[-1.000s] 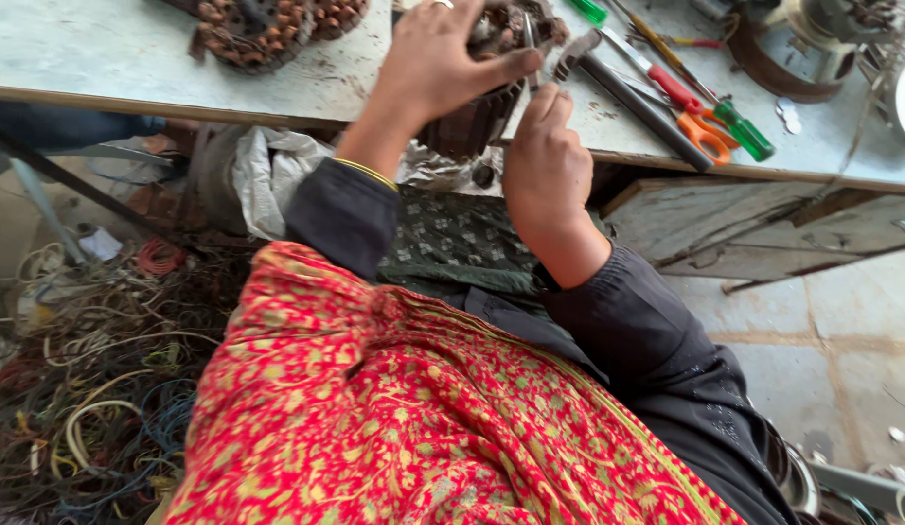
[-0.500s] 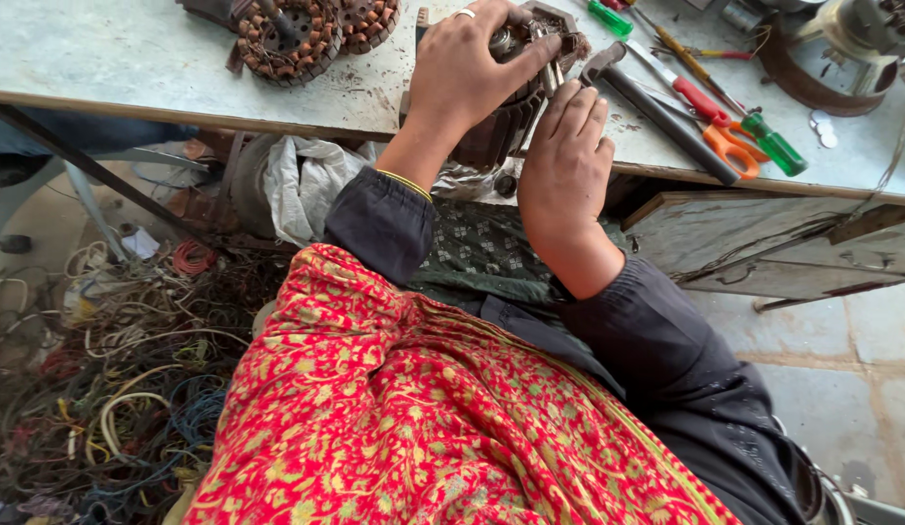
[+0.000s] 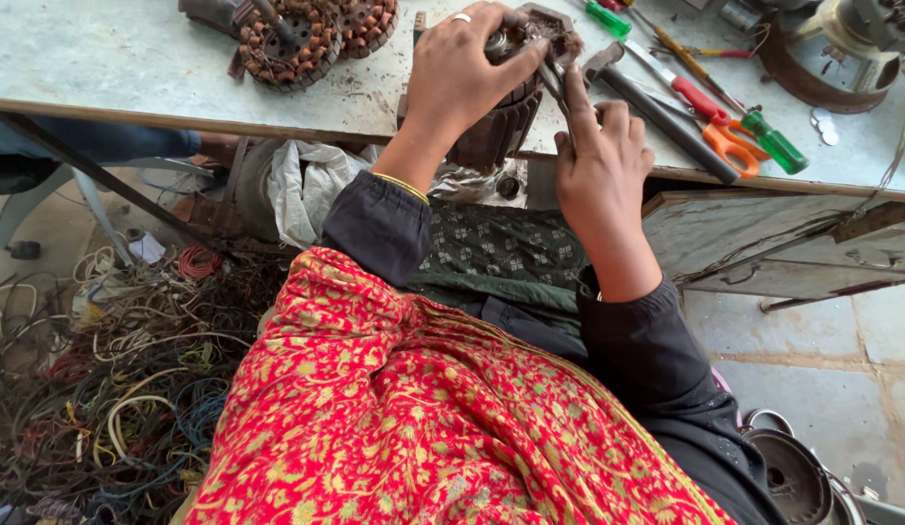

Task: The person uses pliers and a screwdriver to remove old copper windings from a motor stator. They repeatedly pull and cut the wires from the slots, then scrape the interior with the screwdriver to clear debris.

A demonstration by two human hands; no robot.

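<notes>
Two hands at table near edge: left hand clamps motor part steady; right hand grips pliers, jaws into its top

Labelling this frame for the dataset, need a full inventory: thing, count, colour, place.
motor stator: 1, dark brown, at the bench edge, under the left hand
wound coils: 2 in view, copper-brown, bench top, far left
pliers-like tool: 1, metal, in the right hand, tip at the stator
screwdrivers: 2 with green handles, bench, right
scissors: 1, orange handles, bench, right of the hands
hammer: 1, dark, bench, beside the right hand
bench: 1, grey top
wire tangle: 1 heap, mixed colours, floor, left
white cloth: 1, under the bench
red shawl: 1, red with gold pattern, on the lap
left hand: 1, ring and bangle, fingers over the stator
right hand: 1, gripping the tool
</notes>
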